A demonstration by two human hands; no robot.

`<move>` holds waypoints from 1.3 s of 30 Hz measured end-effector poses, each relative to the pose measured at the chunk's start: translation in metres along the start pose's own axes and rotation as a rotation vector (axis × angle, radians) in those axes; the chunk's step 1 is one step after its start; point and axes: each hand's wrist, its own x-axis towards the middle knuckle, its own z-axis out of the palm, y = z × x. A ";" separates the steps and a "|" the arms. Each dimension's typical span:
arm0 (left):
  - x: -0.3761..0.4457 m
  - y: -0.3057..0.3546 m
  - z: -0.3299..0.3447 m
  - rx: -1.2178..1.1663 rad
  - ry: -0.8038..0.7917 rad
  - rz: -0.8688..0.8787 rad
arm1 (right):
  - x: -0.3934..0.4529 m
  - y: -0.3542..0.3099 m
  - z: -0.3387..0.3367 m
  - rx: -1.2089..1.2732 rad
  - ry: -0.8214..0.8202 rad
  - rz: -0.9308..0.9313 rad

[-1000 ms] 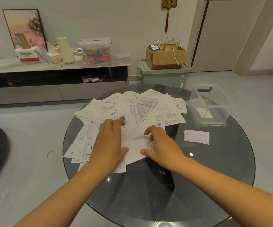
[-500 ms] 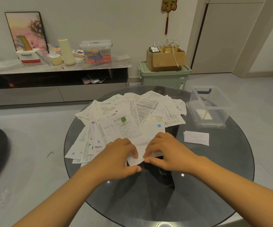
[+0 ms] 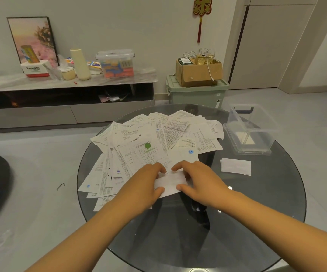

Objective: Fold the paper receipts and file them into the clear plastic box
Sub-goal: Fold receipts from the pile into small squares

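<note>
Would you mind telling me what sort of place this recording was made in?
Most likely a living room at home: a low media cabinet cluttered with household items, a framed picture leaning on the wall, and a red hanging ornament beside a door.

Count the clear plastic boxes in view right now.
2: one open clear plastic box at the right of the glass table; one lidded storage box on the cabinet top behind. None seem hidden.

bare glass (image 3: 178, 232) nearside; receipts (image 3: 148, 138) crowd left; box (image 3: 251, 132) right
</note>
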 end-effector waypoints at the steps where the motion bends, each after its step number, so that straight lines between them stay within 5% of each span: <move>1: 0.000 -0.001 0.000 0.033 0.011 0.015 | 0.000 0.000 0.000 -0.035 0.008 -0.011; 16: -0.001 0.006 -0.004 0.138 -0.035 0.132 | -0.009 -0.002 -0.017 -0.265 -0.056 -0.231; 31: 0.008 0.020 0.008 -0.088 -0.017 -0.100 | -0.014 0.005 -0.016 -0.126 0.002 -0.071; 39: 0.002 0.023 0.003 0.002 -0.046 0.025 | -0.016 0.008 -0.022 -0.175 -0.037 -0.167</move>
